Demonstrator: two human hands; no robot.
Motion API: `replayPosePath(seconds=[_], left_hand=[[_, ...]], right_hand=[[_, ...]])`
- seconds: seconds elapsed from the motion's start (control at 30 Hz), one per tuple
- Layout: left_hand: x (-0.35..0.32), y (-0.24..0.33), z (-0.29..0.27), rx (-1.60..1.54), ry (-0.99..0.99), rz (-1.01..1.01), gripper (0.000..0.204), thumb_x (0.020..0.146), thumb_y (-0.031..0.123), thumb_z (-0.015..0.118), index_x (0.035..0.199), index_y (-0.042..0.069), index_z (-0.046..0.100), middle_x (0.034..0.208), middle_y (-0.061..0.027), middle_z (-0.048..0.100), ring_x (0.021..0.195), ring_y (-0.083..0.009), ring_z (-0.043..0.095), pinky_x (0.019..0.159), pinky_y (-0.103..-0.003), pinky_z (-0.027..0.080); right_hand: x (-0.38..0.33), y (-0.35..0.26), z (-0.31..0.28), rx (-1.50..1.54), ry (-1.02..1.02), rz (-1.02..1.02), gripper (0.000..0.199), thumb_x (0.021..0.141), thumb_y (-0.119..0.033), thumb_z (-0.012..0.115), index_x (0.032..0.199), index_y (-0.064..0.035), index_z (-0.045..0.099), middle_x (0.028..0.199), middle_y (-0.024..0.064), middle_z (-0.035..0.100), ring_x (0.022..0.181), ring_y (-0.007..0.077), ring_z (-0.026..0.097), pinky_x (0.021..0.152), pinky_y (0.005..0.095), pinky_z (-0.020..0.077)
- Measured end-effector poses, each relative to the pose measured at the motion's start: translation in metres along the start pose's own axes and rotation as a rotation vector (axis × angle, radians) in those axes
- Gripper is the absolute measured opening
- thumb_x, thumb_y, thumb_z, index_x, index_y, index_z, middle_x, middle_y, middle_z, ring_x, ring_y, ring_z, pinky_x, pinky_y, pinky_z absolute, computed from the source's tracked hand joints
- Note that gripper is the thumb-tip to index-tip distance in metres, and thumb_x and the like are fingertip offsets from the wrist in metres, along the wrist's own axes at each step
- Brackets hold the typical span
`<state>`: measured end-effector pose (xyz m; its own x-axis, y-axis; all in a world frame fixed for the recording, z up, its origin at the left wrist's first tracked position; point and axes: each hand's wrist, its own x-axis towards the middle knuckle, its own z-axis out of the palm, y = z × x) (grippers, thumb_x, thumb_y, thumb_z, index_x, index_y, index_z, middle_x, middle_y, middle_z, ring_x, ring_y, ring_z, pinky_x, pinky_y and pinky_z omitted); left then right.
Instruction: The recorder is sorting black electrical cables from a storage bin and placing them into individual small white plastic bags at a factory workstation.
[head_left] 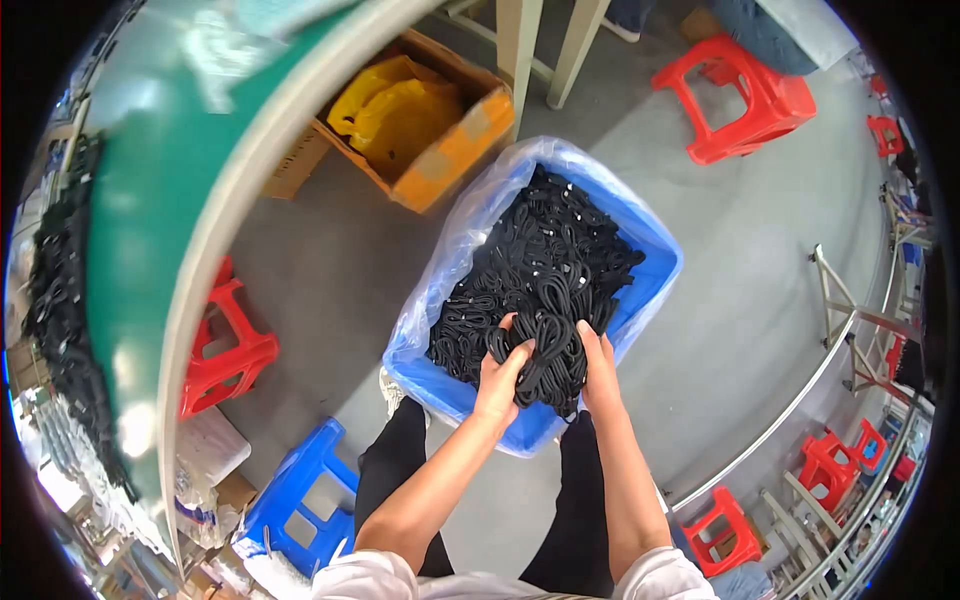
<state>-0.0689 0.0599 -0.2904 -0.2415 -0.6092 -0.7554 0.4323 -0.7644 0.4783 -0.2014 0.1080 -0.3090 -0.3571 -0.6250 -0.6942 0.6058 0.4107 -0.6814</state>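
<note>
A blue plastic bin [655,235] lined with clear film stands on the floor between my legs. Many coiled black cables [545,235] fill it, with small pale spots among them. Over the bin's near end, my left hand [502,375] and my right hand [598,372] grip a bunch of black cables [548,350] from both sides. My left thumb lies across the loops, and the right thumb presses the opposite side. The undersides of both hands' fingers are partly hidden by the bunch.
Left of me curves a green-topped table [140,250] with black cables [65,290] along its far side. An open cardboard box [455,150] with yellow plastic sits beyond the bin. Around me stand a blue stool [300,500] and red stools [735,100]. A metal rail [760,430] runs at right.
</note>
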Motion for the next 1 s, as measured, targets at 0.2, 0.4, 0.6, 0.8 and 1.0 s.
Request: replayPosePath(seconds=[0.2, 0.4, 0.6, 0.8, 1.0], left_hand=[[-0.117, 0.093, 0.055, -0.053, -0.115, 0.092, 0.056, 0.085, 0.006, 0.065, 0.138, 0.006, 0.045, 0.121, -0.005, 0.057, 0.109, -0.0142, 0.056, 0.095, -0.029, 0.045], [-0.228, 0.19, 0.115, -0.06, -0.356, 0.332, 0.055, 0.086, 0.011, 0.066, 0.137, 0.007, 0.046, 0.119, -0.0026, 0.056, 0.108, -0.0124, 0.053, 0.095, -0.028, 0.043], [-0.306, 0.31, 0.093, -0.259, -0.516, 0.535, 0.057, 0.087, 0.011, 0.065, 0.139, 0.006, 0.042, 0.123, -0.004, 0.054, 0.111, -0.0144, 0.052, 0.097, -0.03, 0.042], [-0.337, 0.427, -0.012, -0.463, -0.314, 0.75, 0.056, 0.088, 0.011, 0.063, 0.139, 0.002, 0.041, 0.128, -0.0081, 0.055, 0.118, -0.0184, 0.053, 0.103, -0.033, 0.041], [-0.335, 0.548, -0.166, -0.558, -0.159, 0.944, 0.048, 0.093, 0.017, 0.059, 0.136, 0.004, 0.044, 0.13, -0.012, 0.055, 0.115, -0.024, 0.057, 0.096, -0.038, 0.049]], right_hand=[[-0.1, -0.096, 0.056, -0.029, 0.008, -0.123, 0.057, 0.091, -0.033, 0.061, 0.131, 0.0049, 0.047, 0.124, 0.0132, 0.056, 0.111, 0.02, 0.056, 0.097, 0.0326, 0.044], [-0.227, -0.23, 0.131, 0.046, -0.074, -0.382, 0.048, 0.092, -0.026, 0.054, 0.129, 0.0039, 0.048, 0.119, 0.0128, 0.059, 0.104, 0.0223, 0.062, 0.09, 0.0348, 0.0503], [-0.297, -0.277, 0.263, -0.089, -0.258, -0.599, 0.046, 0.097, -0.037, 0.048, 0.117, 0.0016, 0.06, 0.113, 0.0091, 0.064, 0.103, 0.0187, 0.062, 0.092, 0.0329, 0.0481], [-0.297, -0.241, 0.442, -0.169, -0.591, -0.518, 0.044, 0.096, -0.036, 0.052, 0.116, 0.0021, 0.061, 0.11, 0.0089, 0.065, 0.102, 0.0184, 0.062, 0.092, 0.0331, 0.0482], [-0.306, -0.16, 0.634, -0.342, -0.887, -0.561, 0.078, 0.092, -0.048, 0.059, 0.137, 0.0119, 0.039, 0.137, 0.0223, 0.049, 0.124, 0.0287, 0.049, 0.107, 0.0355, 0.0352]])
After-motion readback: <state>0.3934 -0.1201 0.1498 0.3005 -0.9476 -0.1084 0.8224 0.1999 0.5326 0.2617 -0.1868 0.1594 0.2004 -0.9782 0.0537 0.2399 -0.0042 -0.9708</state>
